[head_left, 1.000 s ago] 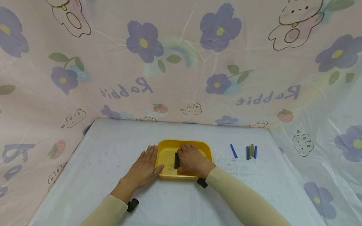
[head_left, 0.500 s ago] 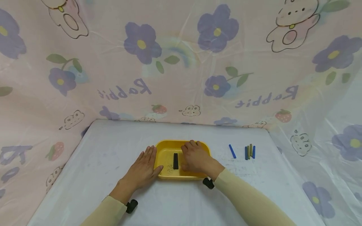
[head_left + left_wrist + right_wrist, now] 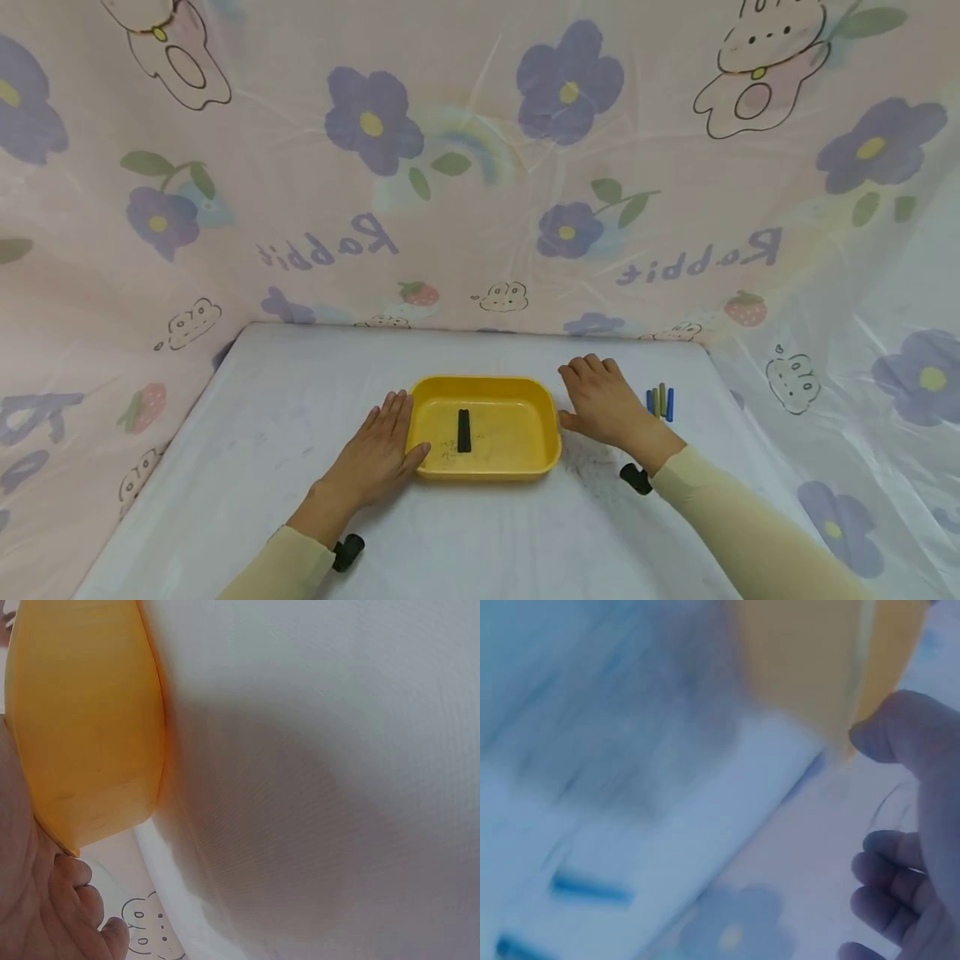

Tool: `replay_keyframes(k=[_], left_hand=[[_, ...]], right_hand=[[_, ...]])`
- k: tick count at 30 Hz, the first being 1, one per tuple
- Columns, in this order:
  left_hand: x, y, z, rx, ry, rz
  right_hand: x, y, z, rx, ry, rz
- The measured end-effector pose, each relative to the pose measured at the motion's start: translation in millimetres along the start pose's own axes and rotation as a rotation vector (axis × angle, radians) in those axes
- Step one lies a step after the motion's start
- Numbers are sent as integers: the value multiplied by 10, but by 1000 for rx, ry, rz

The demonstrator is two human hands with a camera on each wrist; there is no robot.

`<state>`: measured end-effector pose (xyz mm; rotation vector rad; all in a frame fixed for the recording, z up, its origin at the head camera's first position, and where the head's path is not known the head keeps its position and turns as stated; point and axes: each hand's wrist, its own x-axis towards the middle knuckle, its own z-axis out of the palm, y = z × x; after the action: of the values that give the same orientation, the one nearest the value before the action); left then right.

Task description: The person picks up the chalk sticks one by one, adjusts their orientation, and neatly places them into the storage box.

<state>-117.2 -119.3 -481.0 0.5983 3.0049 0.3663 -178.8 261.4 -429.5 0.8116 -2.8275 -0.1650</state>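
A yellow plastic tray [image 3: 513,427] sits on the table with two black crayon-like sticks [image 3: 464,431] side by side inside. My left hand [image 3: 375,450] rests along its left rim, fingers straight and thumb over the near corner; the left wrist view shows fingers below the tray wall [image 3: 90,735]. Just right of the tray, my right hand [image 3: 603,408] is above the table with nothing visible in its loosely bent fingers. Past it lie upright-looking rows of similar sticks, blue [image 3: 670,405] and olive [image 3: 662,402]. In the right wrist view a blue stick [image 3: 592,889] lies apart from the hand.
A white cloth [image 3: 495,533] covers the table, with dark smudges right of the tray. A patterned curtain [image 3: 465,200] with flowers and rabbits rises along the back and sides.
My right hand has left the tray and moved right, over the spot of the lone blue stick, now hidden. The second black stick came into view beside the first. My left hand stays put.
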Motion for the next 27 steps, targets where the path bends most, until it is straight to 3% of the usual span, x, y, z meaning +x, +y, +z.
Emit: replay_keyframes(k=[4,12,27], left_hand=[[4,-12,4,-8,-4,-7],[9,-12,20,-16,-5,-3],[6,3,-3,-27,-16,-14]], right_hand=[[-152,333,44,-66,12,-7],[-399,762,240,-145,-106,3],[-399,921,418,-167,-230,-6]])
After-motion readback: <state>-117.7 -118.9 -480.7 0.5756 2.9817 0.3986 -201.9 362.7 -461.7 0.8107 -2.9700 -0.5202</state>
